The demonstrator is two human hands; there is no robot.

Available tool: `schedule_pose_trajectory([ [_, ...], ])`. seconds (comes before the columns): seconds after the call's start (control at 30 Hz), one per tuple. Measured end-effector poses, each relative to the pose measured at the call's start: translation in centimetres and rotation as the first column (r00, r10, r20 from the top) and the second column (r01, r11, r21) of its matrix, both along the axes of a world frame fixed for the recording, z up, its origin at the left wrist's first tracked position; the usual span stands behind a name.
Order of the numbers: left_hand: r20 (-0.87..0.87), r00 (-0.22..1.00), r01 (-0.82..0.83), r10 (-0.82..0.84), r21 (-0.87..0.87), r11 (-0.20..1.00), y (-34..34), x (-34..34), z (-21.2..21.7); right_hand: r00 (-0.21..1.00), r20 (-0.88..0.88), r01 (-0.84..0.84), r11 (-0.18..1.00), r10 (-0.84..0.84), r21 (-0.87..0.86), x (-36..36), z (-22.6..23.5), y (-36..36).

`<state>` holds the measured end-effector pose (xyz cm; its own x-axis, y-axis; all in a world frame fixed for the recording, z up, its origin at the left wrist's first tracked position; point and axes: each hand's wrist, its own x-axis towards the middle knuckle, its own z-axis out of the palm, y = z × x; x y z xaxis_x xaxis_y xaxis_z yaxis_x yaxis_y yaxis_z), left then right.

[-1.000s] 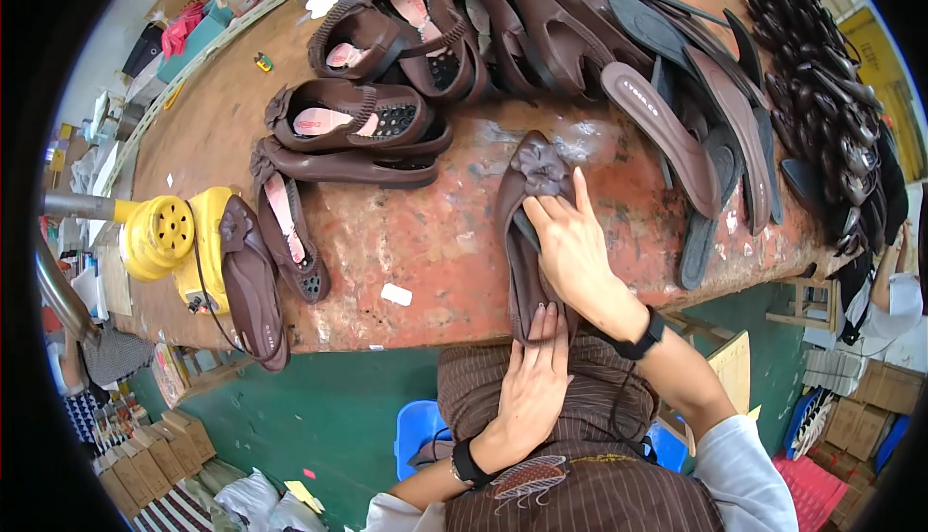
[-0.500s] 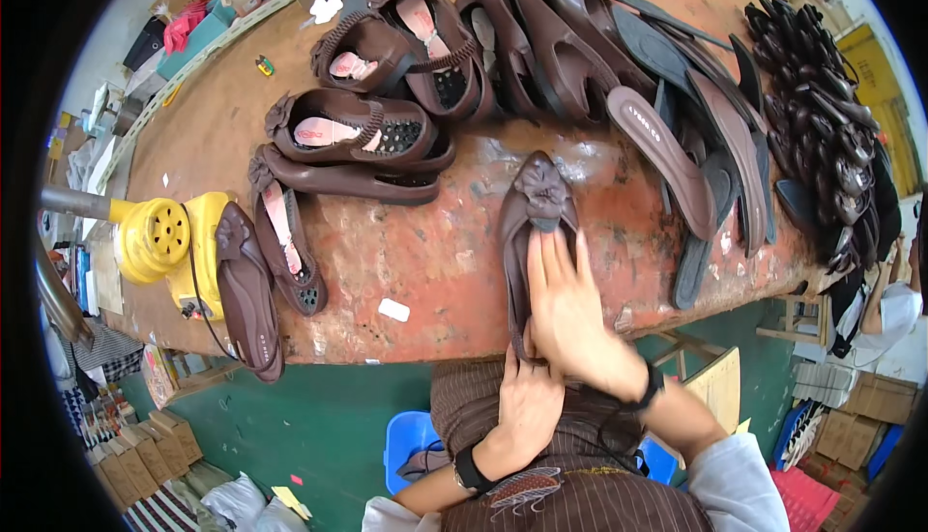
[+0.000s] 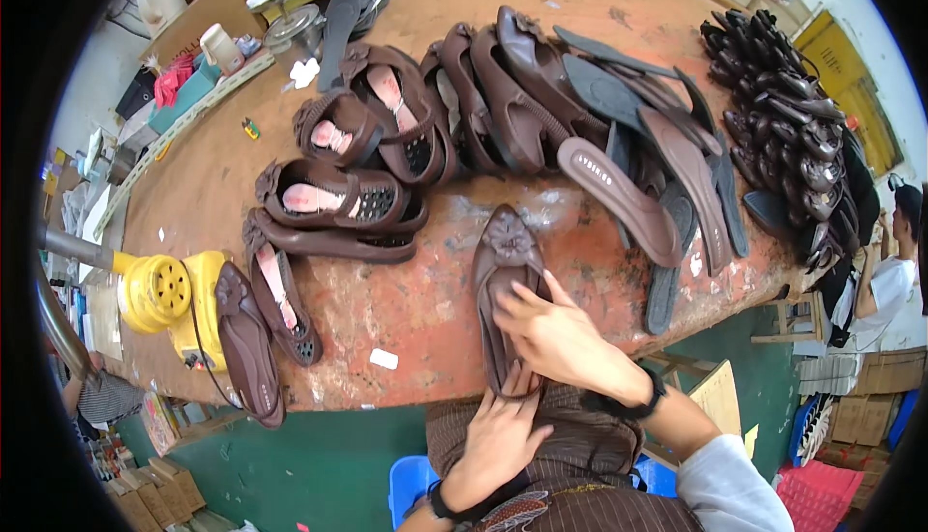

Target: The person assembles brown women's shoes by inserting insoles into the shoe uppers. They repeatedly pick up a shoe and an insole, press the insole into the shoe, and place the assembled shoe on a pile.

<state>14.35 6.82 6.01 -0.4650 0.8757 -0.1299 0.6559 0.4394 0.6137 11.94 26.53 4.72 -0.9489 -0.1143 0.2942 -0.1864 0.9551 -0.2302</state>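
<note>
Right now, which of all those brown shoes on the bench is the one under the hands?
The brown flat with a flower on its toe, lying alone at the near edge. The right hand presses inside it and the left hand grips its heel; the others lie untouched.

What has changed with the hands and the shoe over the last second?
The right hand slid back along the brown shoe from its bow toe toward the heel and now lies on its middle. The left hand stayed at the heel by the bench edge. The shoe itself has barely shifted; the other shoes and soles lie as before.
</note>
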Motion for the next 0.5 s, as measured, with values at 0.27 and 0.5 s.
schedule_pose_trajectory([
  [0.27, 0.186, 0.814, -0.548, 0.551, -0.073, 0.833, 1.4, -8.4, 1.5, 0.840, -0.027, 0.487, 0.777, -0.541, -0.400, -0.3, 4.7, 10.6],
  [0.5, 0.126, 0.821, -0.571, 0.557, 0.169, 0.803, -4.5, -7.5, 4.7, 0.745, -0.421, 0.558, 0.829, -0.518, -0.035, 2.8, 4.2, 9.8],
])
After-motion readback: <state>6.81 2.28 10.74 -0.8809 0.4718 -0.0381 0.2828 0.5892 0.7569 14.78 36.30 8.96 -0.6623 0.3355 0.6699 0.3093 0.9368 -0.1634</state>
